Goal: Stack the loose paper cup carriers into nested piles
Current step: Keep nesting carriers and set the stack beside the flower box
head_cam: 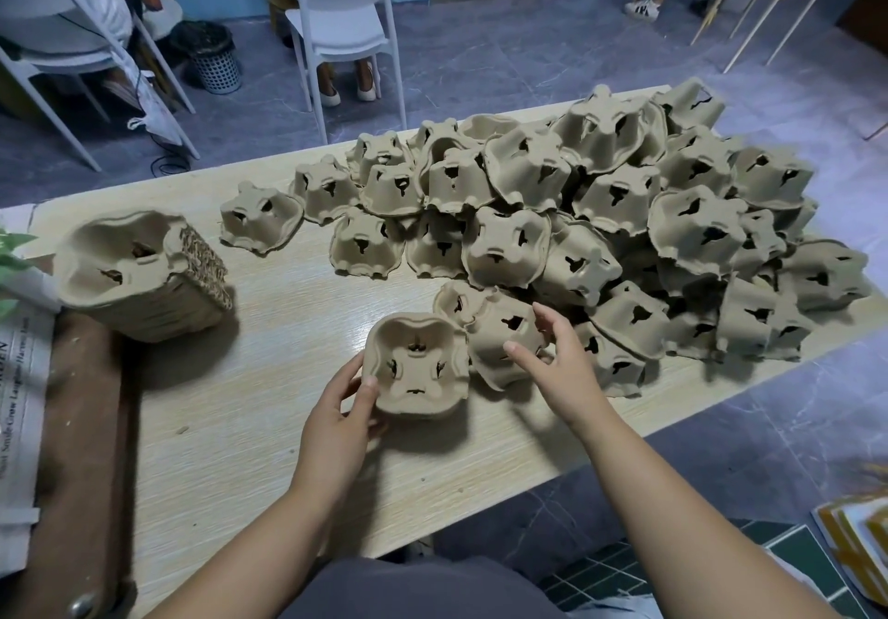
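Clamping upright carrier [416, 369], left hand [339, 414]; right hand [557, 363] spread, seemingly touching overturned carrier [490, 347].

My left hand [343, 412] curled round a cup carrier [418, 368], right hand [562, 359] further out, fingers spread, forearms bare

Two hands work here, the left hand [336, 421] and the right hand [562, 359]. The left holds one carrier [418, 368]. One nested pile [139, 272] lies at nine o'clock on the one table [240, 426]. The loose carriers [600, 214], from twelve to three o'clock, run to several dozen and are too heaped to count exactly. At eleven o'clock are two white chairs [343, 17] and one waste bin [214, 63].
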